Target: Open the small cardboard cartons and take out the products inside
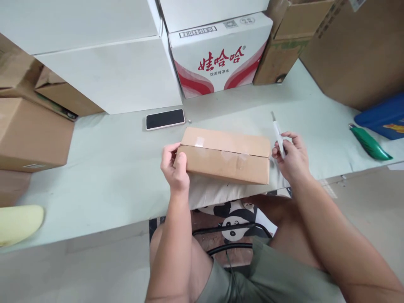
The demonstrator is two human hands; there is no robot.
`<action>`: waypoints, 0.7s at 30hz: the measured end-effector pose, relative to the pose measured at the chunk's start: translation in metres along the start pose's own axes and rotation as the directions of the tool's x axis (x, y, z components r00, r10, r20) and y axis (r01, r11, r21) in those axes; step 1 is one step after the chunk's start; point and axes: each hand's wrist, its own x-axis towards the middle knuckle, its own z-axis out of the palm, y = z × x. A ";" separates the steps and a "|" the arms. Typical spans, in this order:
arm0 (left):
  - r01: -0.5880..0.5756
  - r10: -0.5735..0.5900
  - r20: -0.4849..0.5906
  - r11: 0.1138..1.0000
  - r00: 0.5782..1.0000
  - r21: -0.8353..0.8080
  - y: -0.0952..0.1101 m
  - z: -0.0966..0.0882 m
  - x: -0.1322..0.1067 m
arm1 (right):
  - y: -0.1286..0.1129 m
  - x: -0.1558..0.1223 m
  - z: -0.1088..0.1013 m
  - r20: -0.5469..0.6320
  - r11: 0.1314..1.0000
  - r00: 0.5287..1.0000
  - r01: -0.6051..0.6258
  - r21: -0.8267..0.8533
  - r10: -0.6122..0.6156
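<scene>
A long brown cardboard box (225, 162) lies at the table's front edge, with strips of clear tape across its lid seam. My left hand (176, 166) grips the box's left end, thumb on the near side and fingers curled around the end. To the right of the box, my right hand (292, 153) is closed around a slim white utility knife (278, 134). The knife's narrow blade points up and away from me, apart from the box.
Behind the box lies a phone (166, 119). A white carton with red print (221, 57) and white boxes (107, 71) line the back. At right are a green-handled tool (370, 143) and a blue container (383, 115). Brown cartons (34, 130) stand left.
</scene>
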 end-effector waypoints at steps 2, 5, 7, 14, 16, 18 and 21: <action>-0.010 0.012 0.059 0.999 0.998 -0.040 0.001 0.004 -0.003 | -0.003 0.000 0.002 -0.008 0.991 1.000 -0.007 0.133 0.009; -0.002 0.011 0.087 0.994 0.996 -0.106 0.001 0.007 -0.005 | -0.006 0.000 0.004 -0.003 0.956 1.000 0.005 0.292 -0.005; 0.008 0.005 0.090 0.989 0.996 -0.145 0.002 0.008 -0.005 | -0.006 -0.002 0.004 0.008 0.931 1.000 0.004 0.366 -0.007; 0.034 -0.016 0.107 0.984 0.994 -0.175 0.008 0.007 -0.006 | -0.003 -0.007 0.008 -0.019 0.897 0.992 0.123 0.425 -0.127; 0.030 -0.013 0.104 0.987 0.994 -0.161 0.007 0.008 -0.007 | -0.003 -0.007 0.010 -0.074 0.902 0.983 0.183 0.392 -0.168; 0.017 -0.003 0.085 0.986 0.996 -0.163 0.005 0.010 -0.008 | -0.007 -0.007 0.012 -0.177 0.892 0.962 0.260 0.371 -0.208; -0.028 0.038 0.048 0.983 0.998 -0.183 0.002 0.012 -0.012 | -0.025 -0.017 0.010 -0.344 0.822 0.884 0.436 0.366 -0.315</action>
